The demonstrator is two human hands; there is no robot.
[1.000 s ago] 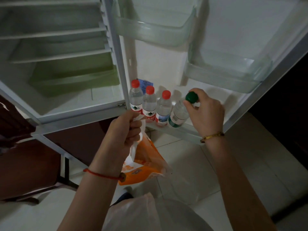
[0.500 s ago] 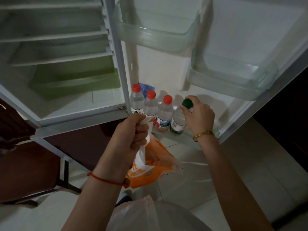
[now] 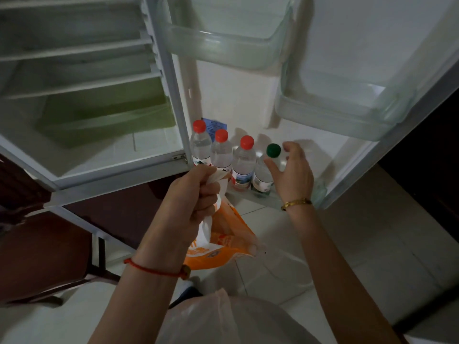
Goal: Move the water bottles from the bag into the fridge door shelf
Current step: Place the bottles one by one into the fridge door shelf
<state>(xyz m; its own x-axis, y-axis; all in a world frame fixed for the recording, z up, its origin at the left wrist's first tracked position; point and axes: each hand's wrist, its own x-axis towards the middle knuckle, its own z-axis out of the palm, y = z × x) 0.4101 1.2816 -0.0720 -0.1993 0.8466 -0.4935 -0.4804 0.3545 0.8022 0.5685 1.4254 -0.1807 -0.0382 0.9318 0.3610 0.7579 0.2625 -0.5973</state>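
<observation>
Three clear water bottles with red caps (image 3: 220, 151) stand in a row on the bottom fridge door shelf (image 3: 267, 201). To their right on the same shelf stands a bottle with a green cap (image 3: 272, 150). My right hand (image 3: 293, 171) hovers just right of that bottle with fingers spread, not gripping it. My left hand (image 3: 192, 194) is closed on the twisted white top of an orange and white plastic bag (image 3: 223, 244), which hangs below the shelf. What the bag holds is hidden.
The fridge door stands open with two clear upper door bins (image 3: 228, 45) (image 3: 347, 108). The fridge interior (image 3: 82, 78) at left has white shelves and a green drawer. A dark wooden chair (image 3: 37, 244) sits at lower left. Pale floor tiles (image 3: 360, 244) lie below.
My right hand has let go of the green-capped bottle and opened its fingers, leaving the bottle upright on the door shelf. The left hand still grips the bag.
</observation>
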